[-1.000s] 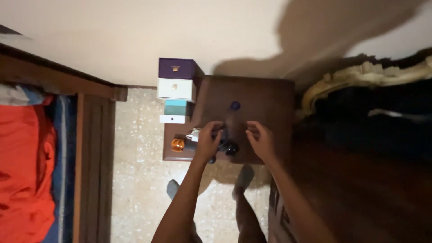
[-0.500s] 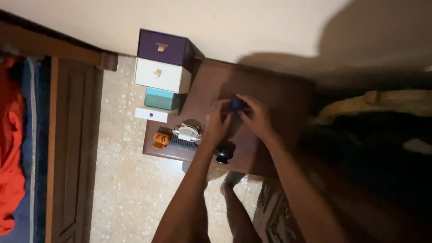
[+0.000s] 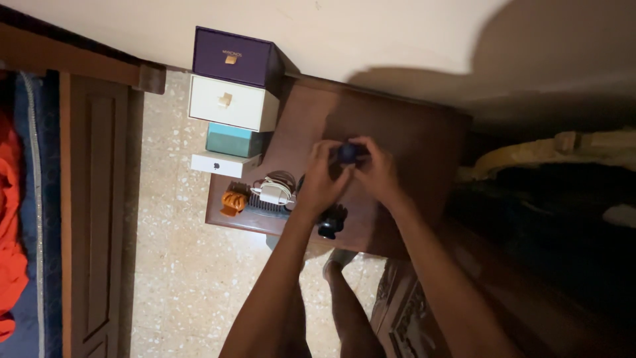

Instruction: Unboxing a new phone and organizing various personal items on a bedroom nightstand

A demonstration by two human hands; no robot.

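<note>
so, near to far, clock directions read from the hands:
floor: speckled pale tiles [image 3: 179,265], 7 o'clock, the person's feet on them.
black object: small dark thing [image 3: 330,225] at the table's front edge, 6 o'clock, just below the left wrist.
left hand: left hand [image 3: 319,184] curled, fingertips pinching the blue object's left side.
right hand: right hand [image 3: 374,171] curled, fingertips closed on its right side.
blue object: small round dark-blue object [image 3: 347,152] between both hands, above the brown table [image 3: 411,142].
clutter: white charger [image 3: 271,192] and orange clip [image 3: 233,203], 9 o'clock.
boxes: stacked boxes [image 3: 233,99], 10 o'clock, by the wall.
</note>
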